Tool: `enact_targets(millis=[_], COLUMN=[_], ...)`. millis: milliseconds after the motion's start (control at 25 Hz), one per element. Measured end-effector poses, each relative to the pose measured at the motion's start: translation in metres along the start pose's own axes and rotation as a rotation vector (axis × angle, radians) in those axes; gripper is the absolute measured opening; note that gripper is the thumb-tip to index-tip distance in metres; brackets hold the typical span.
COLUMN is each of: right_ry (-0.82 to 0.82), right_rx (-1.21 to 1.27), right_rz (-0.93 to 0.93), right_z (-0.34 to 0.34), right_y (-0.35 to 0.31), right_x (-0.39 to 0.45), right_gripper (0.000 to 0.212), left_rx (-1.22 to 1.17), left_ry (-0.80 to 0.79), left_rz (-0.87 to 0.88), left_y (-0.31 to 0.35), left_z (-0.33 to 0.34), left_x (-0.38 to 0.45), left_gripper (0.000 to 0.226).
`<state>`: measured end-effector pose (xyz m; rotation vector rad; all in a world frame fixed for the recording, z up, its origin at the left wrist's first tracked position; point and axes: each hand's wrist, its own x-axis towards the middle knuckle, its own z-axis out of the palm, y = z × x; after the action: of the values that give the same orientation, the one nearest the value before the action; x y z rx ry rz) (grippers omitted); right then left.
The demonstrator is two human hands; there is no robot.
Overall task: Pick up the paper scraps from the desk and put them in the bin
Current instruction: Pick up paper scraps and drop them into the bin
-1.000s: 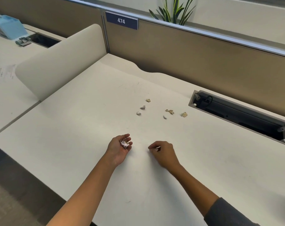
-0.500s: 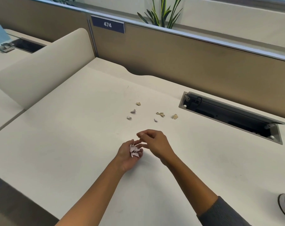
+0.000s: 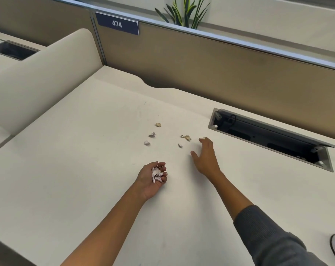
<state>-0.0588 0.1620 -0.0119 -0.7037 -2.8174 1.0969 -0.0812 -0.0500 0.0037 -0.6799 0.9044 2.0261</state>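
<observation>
Right hand (image 3: pixel 206 157), spread, now moved from cupped left hand (image 3: pixel 152 179) holding crumpled white scraps (image 3: pixel 156 173) onto tan paper scrap (image 3: pixel 202 138) nearest grey cable tray (image 3: pixel 270 139); next pickup begun.

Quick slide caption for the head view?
Left hand cups gathered scraps; right hand reaches the rightmost desk scrap.

Navy "474" sign (image 3: pixel 117 24) on tan partition (image 3: pixel 201 60); green plant (image 3: pixel 184 12) behind; open cable tray (image 3: pixel 270 137) at right
</observation>
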Motion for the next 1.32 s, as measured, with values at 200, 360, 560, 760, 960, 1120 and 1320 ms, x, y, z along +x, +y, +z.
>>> enact_targets(millis=[200, 360, 560, 760, 960, 1120, 1320], right_ry=[-0.053, -0.151, -0.188, -0.068, -0.221, -0.366, -0.384], right_rx=[0.0, -0.005, -0.214, -0.419, 0.116, 0.541, 0.418], right_rz=[-0.02, -0.112, -0.273, -0.347, 0.06, 0.149, 0.103], right_z=[0.013, 0.026, 0.044, 0.042, 0.021, 0.001, -0.005], right_y=[-0.001, -0.014, -0.028, -0.034, -0.048, -0.078, -0.106], right_x=[0.032, 0.045, 0.038, 0.009, -0.017, -0.042, -0.071], right_gripper=[0.07, 0.066, 0.042, 0.024, 0.013, 0.008, 0.006], left_rx=[-0.005, -0.016, -0.016, -0.023, -0.029, 0.0, -0.025], left_ry=[-0.002, 0.003, 0.031, 0.067, 0.071, 0.089, 0.04], left_rz=[-0.007, 0.003, 0.021, 0.033, 0.024, 0.037, 0.066], left_y=[0.005, 0.007, 0.014, 0.012, 0.003, -0.006, -0.009], left_z=[0.004, 0.002, -0.003, -0.006, -0.003, 0.0, 0.001], left_x=[0.005, 0.004, 0.003, 0.002, 0.002, -0.001, -0.005], left_gripper=[0.031, 0.031, 0.03, 0.028, 0.025, 0.026, 0.023])
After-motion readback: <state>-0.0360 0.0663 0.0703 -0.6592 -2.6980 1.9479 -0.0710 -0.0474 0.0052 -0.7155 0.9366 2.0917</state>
